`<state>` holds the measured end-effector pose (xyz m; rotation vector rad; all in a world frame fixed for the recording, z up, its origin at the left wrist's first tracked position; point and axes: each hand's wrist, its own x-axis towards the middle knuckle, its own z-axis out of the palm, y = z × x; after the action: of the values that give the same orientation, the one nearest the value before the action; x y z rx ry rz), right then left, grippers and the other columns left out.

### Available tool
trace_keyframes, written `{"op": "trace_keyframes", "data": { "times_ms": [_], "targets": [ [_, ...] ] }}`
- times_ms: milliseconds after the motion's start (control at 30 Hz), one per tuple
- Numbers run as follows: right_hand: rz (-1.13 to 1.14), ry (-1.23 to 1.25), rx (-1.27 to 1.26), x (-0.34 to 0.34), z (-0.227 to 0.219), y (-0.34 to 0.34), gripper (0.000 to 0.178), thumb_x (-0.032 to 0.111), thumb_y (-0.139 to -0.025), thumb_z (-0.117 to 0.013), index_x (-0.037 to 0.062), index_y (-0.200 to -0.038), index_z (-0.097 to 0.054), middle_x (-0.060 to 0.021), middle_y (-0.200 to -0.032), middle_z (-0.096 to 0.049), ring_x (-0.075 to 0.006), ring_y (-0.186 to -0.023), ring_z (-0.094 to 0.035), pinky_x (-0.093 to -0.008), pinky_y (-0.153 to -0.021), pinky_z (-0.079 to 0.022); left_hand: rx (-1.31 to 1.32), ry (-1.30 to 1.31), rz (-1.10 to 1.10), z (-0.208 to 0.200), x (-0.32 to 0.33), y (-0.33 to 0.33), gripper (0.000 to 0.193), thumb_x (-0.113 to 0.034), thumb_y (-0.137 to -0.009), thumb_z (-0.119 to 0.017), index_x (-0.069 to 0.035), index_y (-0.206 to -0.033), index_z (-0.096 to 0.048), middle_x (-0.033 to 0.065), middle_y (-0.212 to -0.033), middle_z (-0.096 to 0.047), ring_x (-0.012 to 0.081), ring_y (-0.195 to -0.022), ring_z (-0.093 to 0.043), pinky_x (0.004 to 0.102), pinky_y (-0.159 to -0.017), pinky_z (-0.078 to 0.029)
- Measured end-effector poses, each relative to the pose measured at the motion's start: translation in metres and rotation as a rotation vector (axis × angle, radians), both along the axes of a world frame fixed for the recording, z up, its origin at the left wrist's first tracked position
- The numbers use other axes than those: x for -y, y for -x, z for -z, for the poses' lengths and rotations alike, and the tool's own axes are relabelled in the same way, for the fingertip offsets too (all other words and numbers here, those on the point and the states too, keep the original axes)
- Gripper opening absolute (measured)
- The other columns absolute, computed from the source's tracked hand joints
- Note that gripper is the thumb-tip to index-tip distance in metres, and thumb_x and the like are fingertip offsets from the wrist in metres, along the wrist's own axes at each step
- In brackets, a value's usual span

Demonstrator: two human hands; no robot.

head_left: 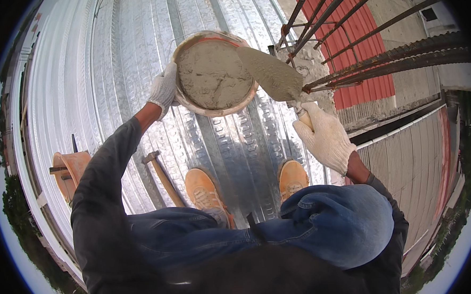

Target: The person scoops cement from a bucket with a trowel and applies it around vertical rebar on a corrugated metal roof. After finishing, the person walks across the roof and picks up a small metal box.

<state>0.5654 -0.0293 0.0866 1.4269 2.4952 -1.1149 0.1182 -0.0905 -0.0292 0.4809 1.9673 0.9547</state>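
Observation:
My gloved left hand (164, 90) grips the left rim of a round bucket (217, 111) filled with wet grey mortar (210, 74). In my gloved right hand (323, 137) is a trowel (274, 76), held by its pale handle. Mortar coats the trowel's blade, whose tip reaches over the bucket's right rim. The blade's other end lies close to the foot of the upright rusty rebar (343, 77).
Ribbed metal decking (230, 147) lies under my feet. A hammer (162, 177) rests beside my left shoe (206, 191). An orange bucket (71, 171) with tools stands at left. Red corrugated roofing (368, 92) and a deck edge lie beyond the rebar at right.

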Motion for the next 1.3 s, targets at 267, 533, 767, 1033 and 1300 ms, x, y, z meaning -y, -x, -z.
{"op": "trace_keyframes", "data": {
  "times_ms": [267, 533, 767, 1033, 1300],
  "targets": [
    [-0.202, 0.136, 0.145, -0.046, 0.013, 0.092, 0.042, 0.034, -0.115, -0.061, -0.0069, -0.122, -0.063, -0.0279, -0.097, -0.075, -0.0485, -0.095, -0.077, -0.0535, -0.091, -0.059, 0.103, -0.104, -0.081, -0.013, 0.029, -0.041, 0.069, -0.057, -0.121, -0.056, 0.006, -0.144, -0.073, 0.0088, -0.112, -0.079, 0.0128, -0.096, -0.074, 0.0324, -0.084, -0.062],
    [0.095, 0.855, -0.184, -0.018, 0.054, 0.123, 0.038, 0.039, -0.114, -0.061, 0.0028, -0.105, -0.066, -0.0036, -0.082, -0.063, -0.0131, -0.062, -0.063, -0.0335, -0.054, -0.053, 0.115, -0.201, -0.056, 0.004, 0.037, -0.049, 0.066, -0.055, -0.122, -0.059, 0.006, -0.144, -0.073, 0.0087, -0.115, -0.078, 0.0123, -0.101, -0.071, 0.0322, -0.089, -0.060],
    [0.182, 0.890, -0.421, 0.008, 0.045, 0.092, 0.031, 0.035, -0.113, -0.063, 0.0074, -0.100, -0.065, 0.0016, -0.075, -0.059, -0.0093, -0.058, -0.059, -0.0291, -0.051, -0.050, -0.136, -0.149, -0.003, 0.044, 0.042, -0.010, 0.070, -0.057, -0.121, -0.058, 0.008, -0.144, -0.072, 0.0095, -0.125, -0.078, 0.0144, -0.110, -0.069, 0.0332, -0.096, -0.056],
    [0.094, 0.805, -0.419, 0.008, 0.009, 0.041, 0.035, 0.039, -0.114, -0.065, 0.0055, -0.104, -0.066, 0.0025, -0.075, -0.060, -0.0071, -0.059, -0.058, -0.0280, -0.051, -0.049, -0.222, -0.205, 0.062, 0.046, 0.036, 0.001, 0.071, -0.058, -0.122, -0.056, 0.007, -0.146, -0.072, 0.0104, -0.128, -0.076, 0.0141, -0.112, -0.066, 0.0330, -0.099, -0.055],
    [0.225, 0.762, -0.232, 0.036, -0.015, -0.055, 0.032, 0.036, -0.112, -0.067, 0.0043, -0.107, -0.067, 0.0025, -0.076, -0.059, -0.0071, -0.057, -0.054, -0.0274, -0.050, -0.043, -0.324, -0.169, 0.145, 0.058, 0.026, 0.029, 0.077, -0.064, -0.120, -0.055, 0.004, -0.157, -0.063, 0.0125, -0.130, -0.072, 0.0182, -0.119, -0.065, 0.0354, -0.107, -0.052]
  ]
}}
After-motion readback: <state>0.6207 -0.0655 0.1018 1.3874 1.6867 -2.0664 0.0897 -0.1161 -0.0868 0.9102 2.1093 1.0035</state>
